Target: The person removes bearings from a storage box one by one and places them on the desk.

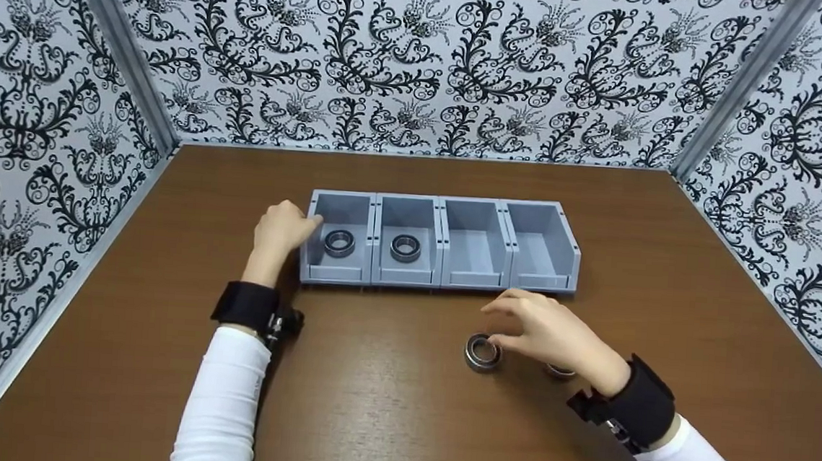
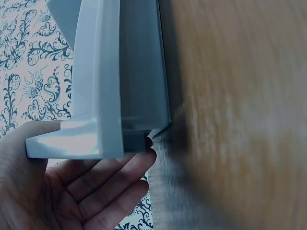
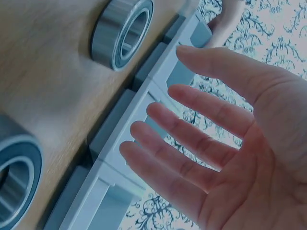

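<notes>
While the left hand [image 1: 279, 230] rests relaxed fingers against the bin row's [image 1: 441, 241] left wall, the right hand [image 1: 548, 332] hovers, fingers spread, over a bearing [image 1: 483, 353] on open surface [image 1: 384, 402]; a second bearing [image 1: 560, 372] lies mostly hidden beneath it.

The head view is bright, evenly lit and sharp, with soft shadows under both arms on the brown wooden bench [image 1: 384, 402]. Both wrist views look bluish and dim, the bench grain smeared by blur.

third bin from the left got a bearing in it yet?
No, the third bin shows only its bare grey floor; bearings sit in just the two leftmost bins.
</notes>
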`<state>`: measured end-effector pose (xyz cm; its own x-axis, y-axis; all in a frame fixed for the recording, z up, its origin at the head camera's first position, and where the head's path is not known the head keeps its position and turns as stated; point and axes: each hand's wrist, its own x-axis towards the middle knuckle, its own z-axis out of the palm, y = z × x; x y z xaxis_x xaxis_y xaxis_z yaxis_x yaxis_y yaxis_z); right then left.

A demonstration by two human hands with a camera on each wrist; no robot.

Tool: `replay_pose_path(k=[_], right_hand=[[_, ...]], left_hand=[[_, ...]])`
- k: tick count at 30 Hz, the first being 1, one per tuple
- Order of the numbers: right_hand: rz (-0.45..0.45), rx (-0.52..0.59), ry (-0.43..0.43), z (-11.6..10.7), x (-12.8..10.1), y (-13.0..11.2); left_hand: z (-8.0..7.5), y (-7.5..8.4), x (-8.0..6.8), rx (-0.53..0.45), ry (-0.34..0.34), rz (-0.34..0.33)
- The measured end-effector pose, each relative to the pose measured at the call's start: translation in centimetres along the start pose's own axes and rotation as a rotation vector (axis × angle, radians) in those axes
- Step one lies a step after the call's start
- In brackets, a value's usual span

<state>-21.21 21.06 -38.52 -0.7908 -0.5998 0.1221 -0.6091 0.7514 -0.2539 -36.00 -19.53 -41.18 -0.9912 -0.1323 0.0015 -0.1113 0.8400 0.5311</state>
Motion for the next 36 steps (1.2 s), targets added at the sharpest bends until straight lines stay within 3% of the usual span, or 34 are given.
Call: replay_pose_path(k=[7, 16, 36], right_hand=[[0.074, 0.04, 0.052, -0.5, -0.4, 1.2], [0.144, 0.055, 0.189, -0.7, -0.8, 3.3], [0.36, 0.104, 0.306, -2.9, -1.7, 7.5]], left_hand=[[0.0, 0.0, -0.1, -0.003, 0.007, -0.005], [0.1, 0.0, -0.1, -0.007, 0.03, 0.011], [-0.1, 0.0, -0.1, -0.003, 0.023, 0.003]])
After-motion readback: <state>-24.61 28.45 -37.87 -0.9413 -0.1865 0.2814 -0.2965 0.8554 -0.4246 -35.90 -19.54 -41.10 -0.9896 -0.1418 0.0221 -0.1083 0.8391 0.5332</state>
